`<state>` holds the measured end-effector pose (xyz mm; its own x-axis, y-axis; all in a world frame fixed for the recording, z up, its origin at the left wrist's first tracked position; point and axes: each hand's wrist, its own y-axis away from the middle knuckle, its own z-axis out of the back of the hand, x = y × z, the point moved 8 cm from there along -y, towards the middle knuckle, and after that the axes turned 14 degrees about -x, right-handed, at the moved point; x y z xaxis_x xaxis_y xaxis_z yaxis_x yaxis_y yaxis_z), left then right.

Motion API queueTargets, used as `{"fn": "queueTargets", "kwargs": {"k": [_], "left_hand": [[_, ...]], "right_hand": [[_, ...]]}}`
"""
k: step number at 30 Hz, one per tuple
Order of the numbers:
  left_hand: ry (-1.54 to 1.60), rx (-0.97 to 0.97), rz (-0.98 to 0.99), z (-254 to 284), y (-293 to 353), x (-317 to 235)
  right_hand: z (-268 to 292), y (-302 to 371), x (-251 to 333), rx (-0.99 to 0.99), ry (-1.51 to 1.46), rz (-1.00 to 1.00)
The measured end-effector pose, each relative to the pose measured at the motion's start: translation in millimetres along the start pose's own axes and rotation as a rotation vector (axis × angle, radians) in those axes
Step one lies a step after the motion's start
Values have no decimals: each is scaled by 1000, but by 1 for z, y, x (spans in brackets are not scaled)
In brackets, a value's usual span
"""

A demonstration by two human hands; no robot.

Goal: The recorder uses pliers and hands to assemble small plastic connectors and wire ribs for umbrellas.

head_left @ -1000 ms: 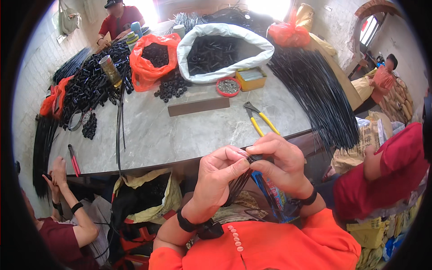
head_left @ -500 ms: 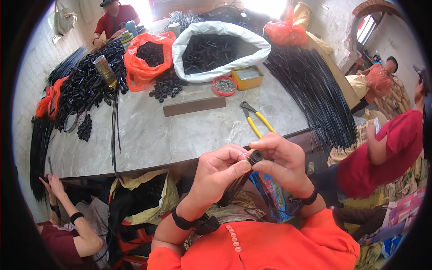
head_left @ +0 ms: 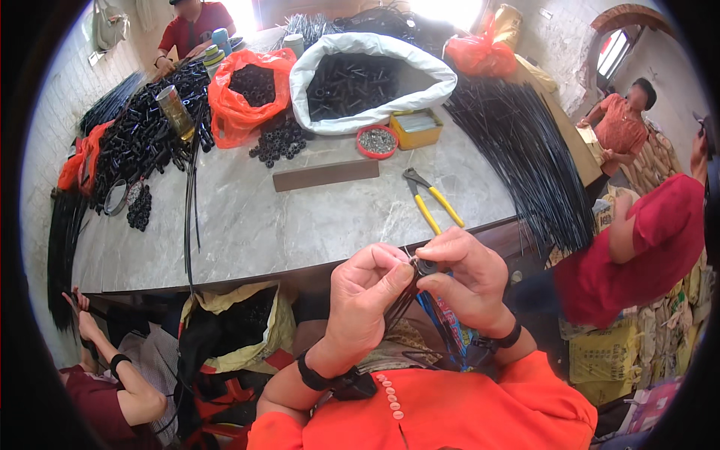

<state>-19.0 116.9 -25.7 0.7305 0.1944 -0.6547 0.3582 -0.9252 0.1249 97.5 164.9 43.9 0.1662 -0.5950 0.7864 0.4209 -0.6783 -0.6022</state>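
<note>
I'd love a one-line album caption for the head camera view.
Right hand pinches a small black part, left hand close beside it, before a grey table bearing yellow-handled pliers.

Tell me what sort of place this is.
Probably a small workshop for assembling parts by hand: a table carries a white sack of black tubes, a large bundle of black rods and yellow-handled pliers.
</note>
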Motion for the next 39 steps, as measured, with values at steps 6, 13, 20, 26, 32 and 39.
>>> {"fn": "queueTargets", "kwargs": {"k": [6,13,20,26,32,39], "left_hand": [[5,103,95,6,-7,4],[99,55,251,10,-11,9],[1,104,275,9,-14,9],[-68,128,321,7,-16,20],[-220,147,52,24,-22,13],[-141,106,72,-5,-13,20]], "right_hand": [[-1,-1,-19,42,-256,-225],[-2,-3,-24,46,-355,-271],[-3,-8,-25,78,-271,-180],[-7,-8,-25,44,-279,-291],[-25,-15,-29,101,-414,-316],[-10,-8,-30,-84,-430,-212]]}}
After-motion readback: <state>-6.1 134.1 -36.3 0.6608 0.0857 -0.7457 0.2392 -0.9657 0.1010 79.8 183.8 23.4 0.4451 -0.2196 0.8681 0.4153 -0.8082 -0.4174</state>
